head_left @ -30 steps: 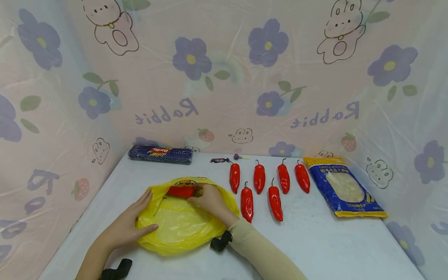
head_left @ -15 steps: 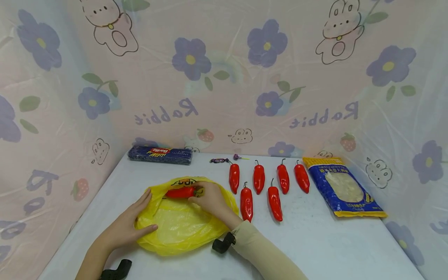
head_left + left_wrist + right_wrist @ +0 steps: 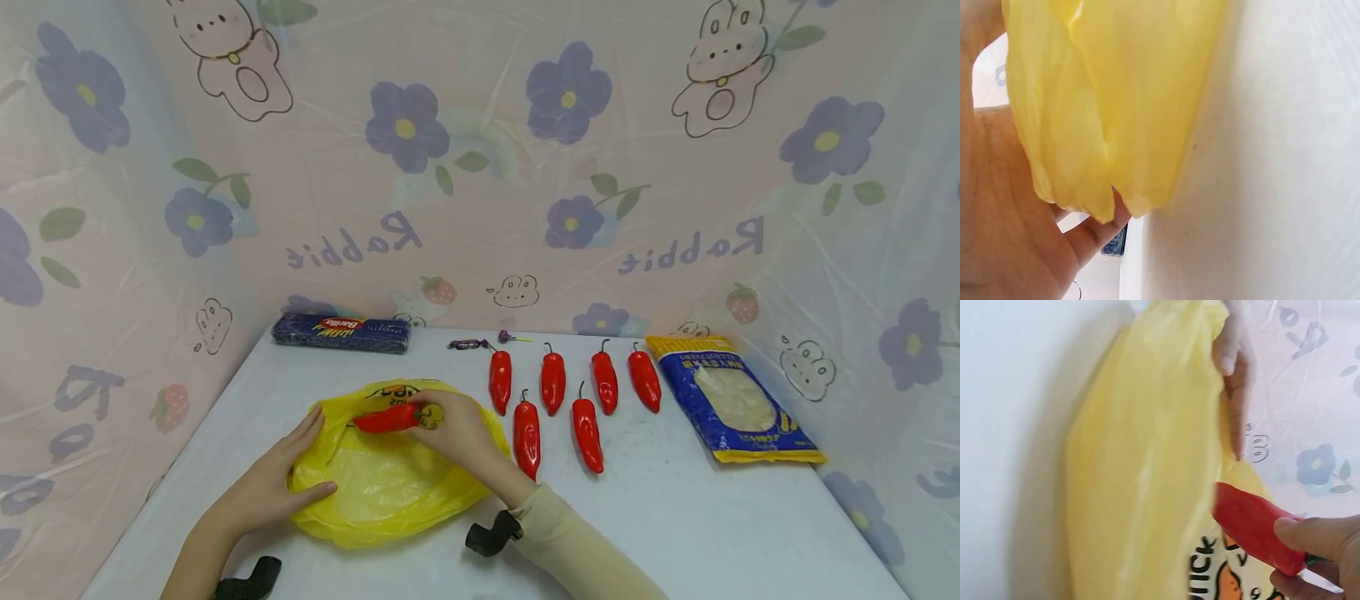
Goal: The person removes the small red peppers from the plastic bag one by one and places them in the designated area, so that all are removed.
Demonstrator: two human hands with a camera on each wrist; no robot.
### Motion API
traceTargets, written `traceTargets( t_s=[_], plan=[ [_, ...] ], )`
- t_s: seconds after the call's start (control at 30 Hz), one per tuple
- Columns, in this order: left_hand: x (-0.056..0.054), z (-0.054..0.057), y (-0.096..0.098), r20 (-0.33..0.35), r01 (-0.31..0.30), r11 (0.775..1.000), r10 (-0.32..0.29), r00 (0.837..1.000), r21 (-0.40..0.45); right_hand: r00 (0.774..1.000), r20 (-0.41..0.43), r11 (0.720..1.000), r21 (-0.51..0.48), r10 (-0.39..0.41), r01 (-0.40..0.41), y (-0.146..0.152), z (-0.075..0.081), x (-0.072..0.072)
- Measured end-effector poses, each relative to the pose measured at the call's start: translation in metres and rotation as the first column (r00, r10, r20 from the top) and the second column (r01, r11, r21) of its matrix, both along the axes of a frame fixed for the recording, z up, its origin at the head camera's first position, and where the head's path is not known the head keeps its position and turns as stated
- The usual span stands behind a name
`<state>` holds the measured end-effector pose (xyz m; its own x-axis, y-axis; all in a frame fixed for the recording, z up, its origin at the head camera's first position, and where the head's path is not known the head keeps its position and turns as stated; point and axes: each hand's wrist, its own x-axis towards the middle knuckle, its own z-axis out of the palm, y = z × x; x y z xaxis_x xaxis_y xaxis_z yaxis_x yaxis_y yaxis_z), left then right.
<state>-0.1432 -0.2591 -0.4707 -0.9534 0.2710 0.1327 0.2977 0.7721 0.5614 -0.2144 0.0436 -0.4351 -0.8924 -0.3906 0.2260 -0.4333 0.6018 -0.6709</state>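
Note:
My right hand [image 3: 457, 425] pinches a red chili pepper [image 3: 386, 418] between thumb and fingers at its stem end. The pepper lies slantwise inside the mouth of a yellow plastic bag [image 3: 390, 492], its tip pointing left. In the right wrist view, the same chili pepper [image 3: 1254, 525] shows before the bag's printed wall. With thumb and fingers spread, my left hand [image 3: 281, 475] rests against the bag's left rim. The left wrist view has the left hand [image 3: 1022, 212] alongside the bag [image 3: 1122, 112], with some fingers hidden behind the plastic.
Several red chili peppers [image 3: 553, 383] lie in two rows right of the bag. A blue spaghetti pack [image 3: 341, 333] is at the back left, and a blue-yellow pasta bag [image 3: 738, 400] at the right. Two small purple-wrapped sweets [image 3: 468, 344] lie at the back.
The right wrist and forearm have shifted slightly right. The pepper in the right hand has tilted, tip lower and stem end higher, and more of it shows. The left hand stays in place.

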Motion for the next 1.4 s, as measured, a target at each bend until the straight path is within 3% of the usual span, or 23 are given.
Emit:
traceTargets(
  t_s=[0.17, 0.37, 0.8, 1.13, 1.4],
  plan=[
    [0.000, 0.001, 0.000, 0.005, 0.001, 1.000, -0.001, 1.000, 0.005, 1.000, 0.007, 0.998, -0.058, 0.029, -0.029, 0.006, 0.014, 0.008],
    [0.000, 0.000, 0.000, 0.008, -0.003, 1.000, 0.003, 1.000, 0.006, 0.999, -0.028, 0.998, -0.060, 0.026, -0.028, 0.014, 0.026, 0.012],
    [0.001, 0.000, 0.001, 0.019, -0.008, 1.000, 0.008, 1.000, 0.008, 0.980, -0.190, 0.973, -0.210, 0.055, -0.096, 0.036, 0.032, 0.010],
    [0.000, -0.001, 0.000, 0.021, -0.004, 1.000, 0.004, 1.000, 0.013, 0.985, -0.154, 0.976, -0.189, 0.075, -0.104, 0.051, 0.036, 0.005],
    [0.000, -0.002, 0.000, 0.010, -0.005, 1.000, 0.005, 1.000, 0.008, 0.980, -0.195, 0.976, -0.198, 0.046, -0.086, 0.067, 0.037, 0.003]
  ],
)
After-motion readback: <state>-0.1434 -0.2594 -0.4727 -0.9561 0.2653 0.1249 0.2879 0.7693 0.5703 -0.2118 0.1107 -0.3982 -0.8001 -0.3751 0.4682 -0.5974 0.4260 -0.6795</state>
